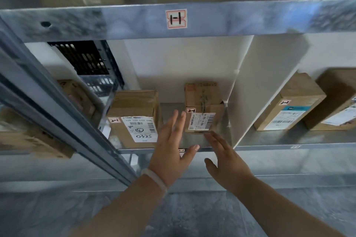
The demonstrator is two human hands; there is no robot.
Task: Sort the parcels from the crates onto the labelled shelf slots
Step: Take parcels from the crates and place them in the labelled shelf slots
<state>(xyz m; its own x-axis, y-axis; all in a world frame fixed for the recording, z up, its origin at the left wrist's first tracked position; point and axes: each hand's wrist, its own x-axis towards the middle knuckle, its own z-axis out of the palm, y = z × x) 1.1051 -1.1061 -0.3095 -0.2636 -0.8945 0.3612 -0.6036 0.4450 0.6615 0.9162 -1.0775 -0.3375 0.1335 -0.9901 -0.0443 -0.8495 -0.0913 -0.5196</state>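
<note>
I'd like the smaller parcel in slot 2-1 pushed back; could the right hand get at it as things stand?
Probably yes. The right hand is open, its fingertips close to the front of the smaller parcel, with nothing between them; the white divider stands to one side.

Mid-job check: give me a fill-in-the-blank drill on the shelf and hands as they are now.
The left hand and the right hand are both ____ and hold nothing.
The small parcel just ahead of the hands carries a handwritten tag reading ____.
The red-bordered label on the upper beam reads ____.
Right of the white divider, the parcel with the teal label is tagged ____.
Missing words: open; 2-1; 1-1; 2-2.
</note>
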